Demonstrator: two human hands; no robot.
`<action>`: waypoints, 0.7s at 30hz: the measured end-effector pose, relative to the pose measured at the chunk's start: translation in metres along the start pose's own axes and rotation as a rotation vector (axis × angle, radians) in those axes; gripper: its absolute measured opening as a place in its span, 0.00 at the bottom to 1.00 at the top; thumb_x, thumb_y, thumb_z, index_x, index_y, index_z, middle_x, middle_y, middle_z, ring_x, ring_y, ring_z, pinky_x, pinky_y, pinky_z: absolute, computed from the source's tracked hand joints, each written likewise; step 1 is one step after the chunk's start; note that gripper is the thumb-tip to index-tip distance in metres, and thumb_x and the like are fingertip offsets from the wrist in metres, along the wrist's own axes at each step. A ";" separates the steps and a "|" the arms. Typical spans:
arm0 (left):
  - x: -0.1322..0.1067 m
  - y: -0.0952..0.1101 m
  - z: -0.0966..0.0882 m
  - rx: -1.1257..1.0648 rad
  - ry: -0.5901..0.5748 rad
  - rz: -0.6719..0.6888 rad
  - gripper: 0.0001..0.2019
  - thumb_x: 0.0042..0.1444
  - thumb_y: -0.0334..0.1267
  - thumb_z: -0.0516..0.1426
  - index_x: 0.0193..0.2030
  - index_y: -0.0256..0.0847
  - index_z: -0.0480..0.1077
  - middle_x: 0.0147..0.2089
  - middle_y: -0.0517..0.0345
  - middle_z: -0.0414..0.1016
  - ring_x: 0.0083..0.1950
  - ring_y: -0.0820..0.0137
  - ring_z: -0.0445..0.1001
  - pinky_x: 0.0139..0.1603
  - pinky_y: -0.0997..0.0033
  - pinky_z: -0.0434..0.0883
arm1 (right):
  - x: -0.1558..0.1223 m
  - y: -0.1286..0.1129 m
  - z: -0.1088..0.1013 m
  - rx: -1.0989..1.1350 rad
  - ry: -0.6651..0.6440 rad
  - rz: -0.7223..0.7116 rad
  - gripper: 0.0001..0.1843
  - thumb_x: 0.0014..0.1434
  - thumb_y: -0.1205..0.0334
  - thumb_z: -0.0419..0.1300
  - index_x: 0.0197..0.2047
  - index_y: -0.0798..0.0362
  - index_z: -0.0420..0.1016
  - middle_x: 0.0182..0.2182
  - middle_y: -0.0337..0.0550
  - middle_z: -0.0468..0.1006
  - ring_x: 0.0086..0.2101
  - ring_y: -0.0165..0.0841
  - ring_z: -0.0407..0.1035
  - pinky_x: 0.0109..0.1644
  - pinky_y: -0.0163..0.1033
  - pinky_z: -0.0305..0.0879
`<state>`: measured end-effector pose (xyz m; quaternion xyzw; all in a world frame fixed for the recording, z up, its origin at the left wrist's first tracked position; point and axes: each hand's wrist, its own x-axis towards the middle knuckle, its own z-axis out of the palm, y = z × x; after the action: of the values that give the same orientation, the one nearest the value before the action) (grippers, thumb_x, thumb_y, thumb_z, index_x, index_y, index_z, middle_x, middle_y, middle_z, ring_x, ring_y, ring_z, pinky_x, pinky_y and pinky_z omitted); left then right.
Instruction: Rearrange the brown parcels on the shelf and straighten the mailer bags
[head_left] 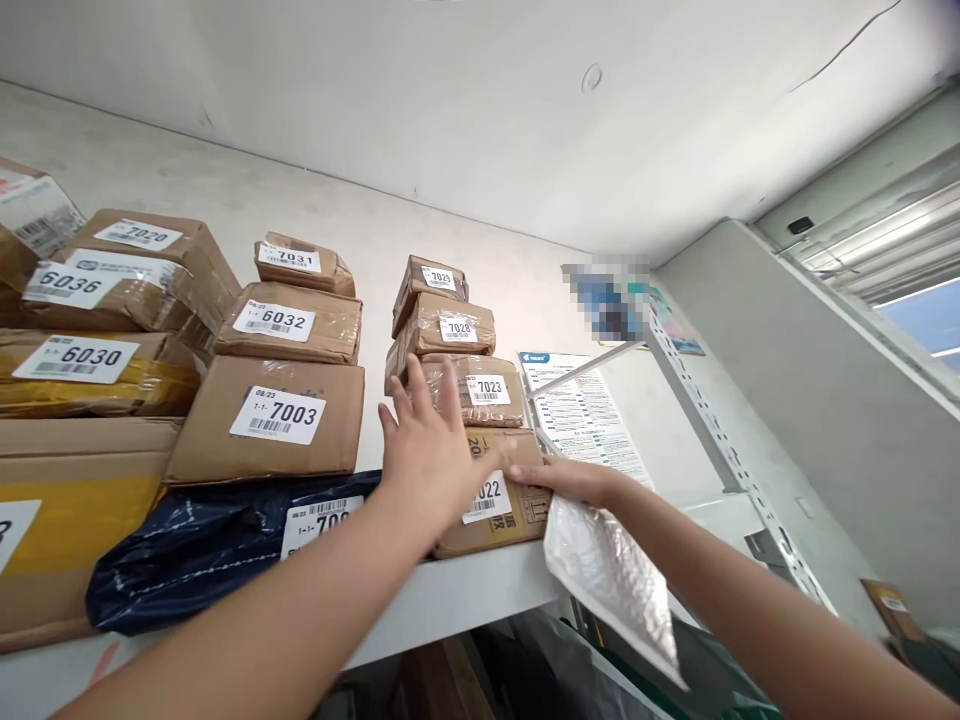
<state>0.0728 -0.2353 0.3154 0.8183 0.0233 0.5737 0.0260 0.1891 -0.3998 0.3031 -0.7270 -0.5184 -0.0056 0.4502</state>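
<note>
My left hand [431, 440] is open with fingers spread, in front of a stack of small cardboard parcels. Its fingers overlap the parcel labelled 7023 [510, 405]; whether they touch it I cannot tell. Below that one lies the box ending in 022 [517, 520], partly covered by my left hand. My right hand [574, 480] has its fingertips at the right side of this lower box. From beneath its palm hangs a silver bubble mailer [611, 580], its upper corner hidden in my grip. The parcels 7028 [480, 325] and 7029 [420, 280] top the stack.
Left of the stack, a parcel labelled 7003 [210, 425] rests on a dark blue plastic bag [172, 560]. More taped boxes pile up at far left. A white shelf [487, 590] bears them all. A perforated metal upright [705, 430] and a wall poster [585, 420] stand at right.
</note>
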 end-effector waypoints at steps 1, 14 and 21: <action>0.015 0.001 -0.005 -0.069 0.011 -0.096 0.58 0.47 0.65 0.56 0.72 0.33 0.31 0.74 0.29 0.24 0.72 0.33 0.38 0.68 0.32 0.49 | 0.001 0.003 0.006 0.101 -0.077 -0.008 0.23 0.59 0.53 0.59 0.55 0.54 0.72 0.51 0.48 0.78 0.50 0.37 0.73 0.57 0.38 0.68; 0.069 -0.008 -0.003 -0.413 0.069 -0.469 0.45 0.50 0.63 0.55 0.65 0.33 0.47 0.62 0.31 0.63 0.59 0.45 0.69 0.57 0.47 0.68 | 0.004 0.007 0.019 0.258 -0.060 -0.024 0.29 0.55 0.51 0.63 0.58 0.53 0.68 0.46 0.46 0.80 0.45 0.37 0.76 0.57 0.43 0.70; 0.028 0.002 -0.014 -0.403 0.136 -0.388 0.50 0.53 0.63 0.53 0.72 0.39 0.34 0.72 0.41 0.50 0.71 0.48 0.54 0.67 0.46 0.59 | -0.018 0.025 0.001 -0.068 0.282 -0.034 0.43 0.56 0.38 0.59 0.68 0.49 0.52 0.52 0.50 0.75 0.50 0.44 0.72 0.57 0.48 0.68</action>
<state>0.0689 -0.2348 0.3468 0.7366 0.0668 0.6045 0.2959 0.1993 -0.4145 0.2779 -0.7248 -0.4618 -0.1330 0.4937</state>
